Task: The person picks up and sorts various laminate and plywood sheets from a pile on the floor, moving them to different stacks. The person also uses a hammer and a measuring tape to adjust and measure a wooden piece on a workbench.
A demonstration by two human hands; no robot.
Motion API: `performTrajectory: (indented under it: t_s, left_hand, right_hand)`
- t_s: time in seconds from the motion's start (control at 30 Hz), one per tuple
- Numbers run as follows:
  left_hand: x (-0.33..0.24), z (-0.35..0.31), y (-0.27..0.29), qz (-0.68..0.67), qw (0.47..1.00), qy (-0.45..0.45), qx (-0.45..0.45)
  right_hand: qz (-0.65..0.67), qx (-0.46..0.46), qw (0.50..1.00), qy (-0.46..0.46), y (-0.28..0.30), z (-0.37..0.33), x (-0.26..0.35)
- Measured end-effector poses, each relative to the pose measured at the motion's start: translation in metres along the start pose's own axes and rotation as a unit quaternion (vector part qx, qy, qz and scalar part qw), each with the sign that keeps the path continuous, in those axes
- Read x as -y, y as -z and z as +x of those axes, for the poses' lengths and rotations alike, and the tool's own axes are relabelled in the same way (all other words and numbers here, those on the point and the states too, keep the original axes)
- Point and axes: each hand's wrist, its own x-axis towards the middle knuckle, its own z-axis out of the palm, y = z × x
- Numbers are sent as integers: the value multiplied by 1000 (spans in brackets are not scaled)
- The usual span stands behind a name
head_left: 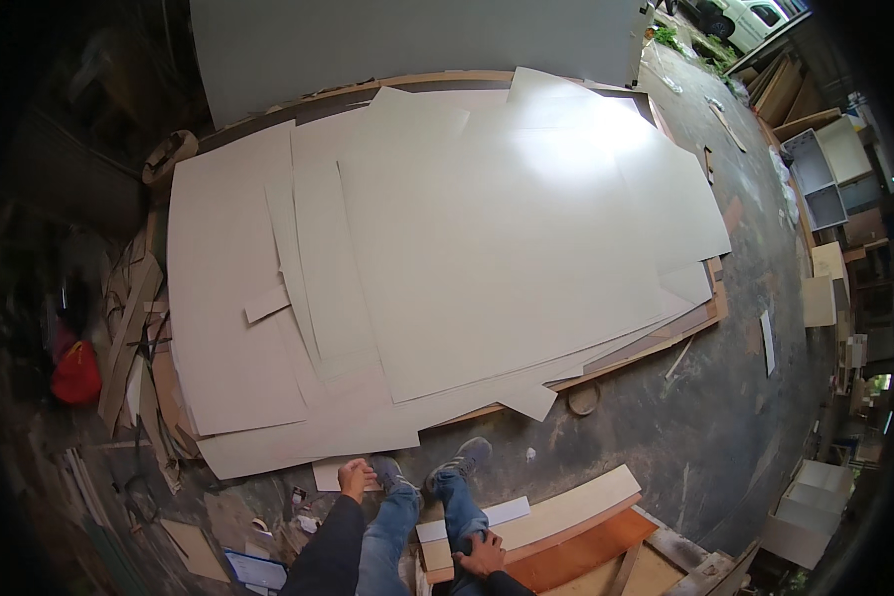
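Large, flat white sheets (pixel 507 258) lie overlapped and unsquared on the far side, none lifted, with the left hand (pixel 355 478) half-curled nearby, grip unclear, and the right hand (pixel 482 555) spread on a blue denim knee (pixel 466 521).

One wide fisheye view from head height, steeply downward over pale sheets (pixel 507 268)

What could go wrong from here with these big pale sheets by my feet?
The pale sheets are stacked unevenly, so the top ones might slide if knocked. Your bare left hand is close to the stack's near edge, which could scrape it. One sheet corner juts out to the right of your right shoe, and it could snag a foot or get bent.
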Motion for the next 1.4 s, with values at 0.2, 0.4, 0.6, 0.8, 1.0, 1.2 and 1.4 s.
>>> performTrajectory:
  t_s: [0.2,0.4,0.6,0.8,1.0,1.2,1.4]
  left_hand:
    - [22,-34,49,163,986,-25,12]
    - [95,-50,126,275,961,-40,13]
    - [33,-59,65,142,989,-32,29]
    - [-17,15,26,149,985,-86,4]
    - [-65,148,18,190,962,-161,-108]
    - [-138,251,-16,233,941,-210,-127]
    - [-165,306,-25,234,941,-137,-200]
  right_hand:
    - [447,19,894,3,-2,20,-76]
    - [491,3,866,-96,62,-27,-77]
    - [402,-31,914,-49,37,8,-80]
    - [101,-35,994,25,13,19,3]
    - [-120,-45,992,-8,15,19,25]
    - [-74,-101,992,-13,46,0,30]
    - [-86,-181,979,-44,57,-4,41]
